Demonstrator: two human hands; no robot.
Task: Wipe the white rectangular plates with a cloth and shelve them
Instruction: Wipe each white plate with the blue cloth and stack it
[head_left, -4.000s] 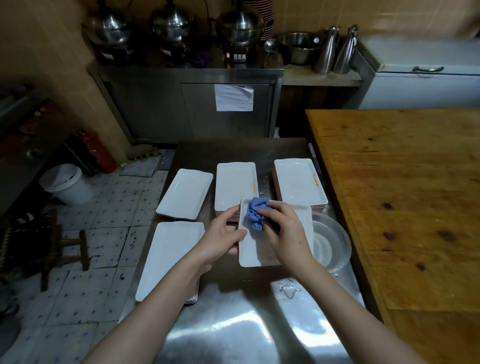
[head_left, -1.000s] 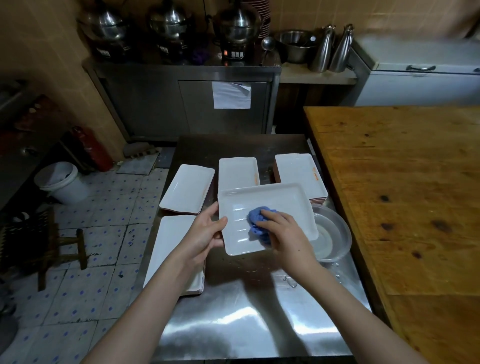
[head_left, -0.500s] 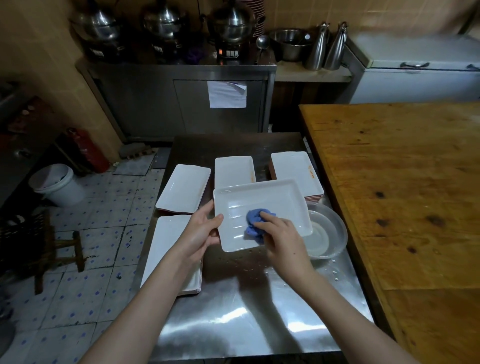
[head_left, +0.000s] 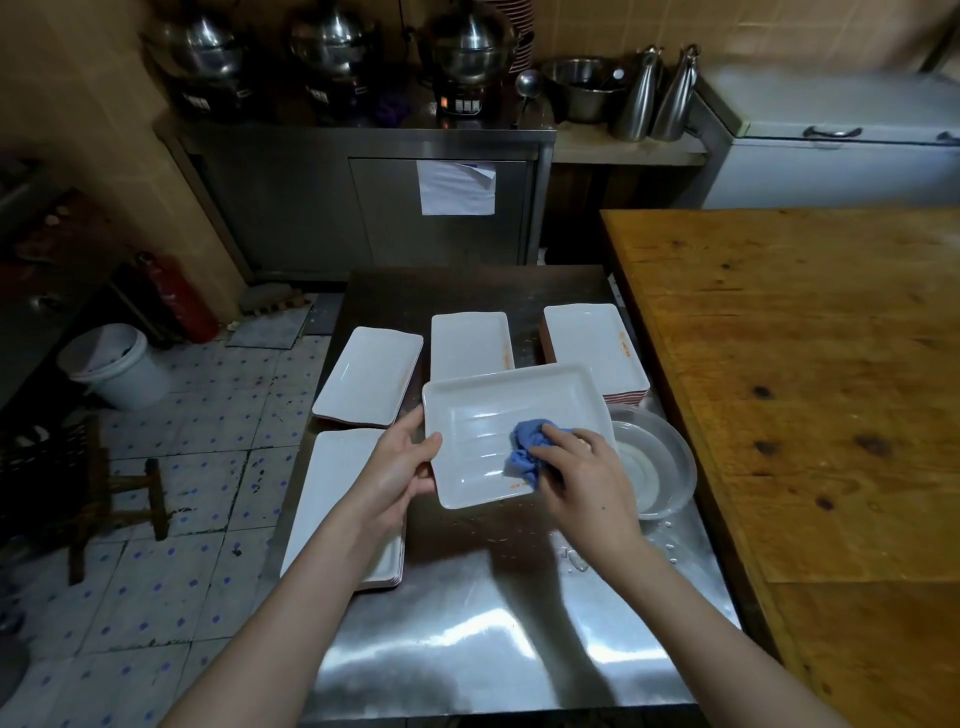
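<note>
I hold a white rectangular plate (head_left: 483, 415) above the steel table (head_left: 493, 634), its hollow side facing me. My left hand (head_left: 400, 462) grips its left edge. My right hand (head_left: 582, 467) presses a crumpled blue cloth (head_left: 527, 447) against the plate's lower right part. Behind it, stacks of white plates stand at the far left (head_left: 369, 376), far middle (head_left: 470, 343) and far right (head_left: 592, 345). Another stack (head_left: 337, 483) lies at the near left, partly under my left forearm.
A clear bowl of water (head_left: 657, 467) sits right of the held plate, with drops on the steel around it. A wooden table (head_left: 810, 389) adjoins on the right. A steel cabinet (head_left: 363, 208) with pots stands behind; a white bucket (head_left: 117, 366) and a stool (head_left: 119, 499) are on the tiled floor.
Four seconds ago the plate stood lengthwise with the cloth at its far end; now it is turned crosswise. In the last second the cloth has stayed on the plate's lower right, shifting only slightly.
</note>
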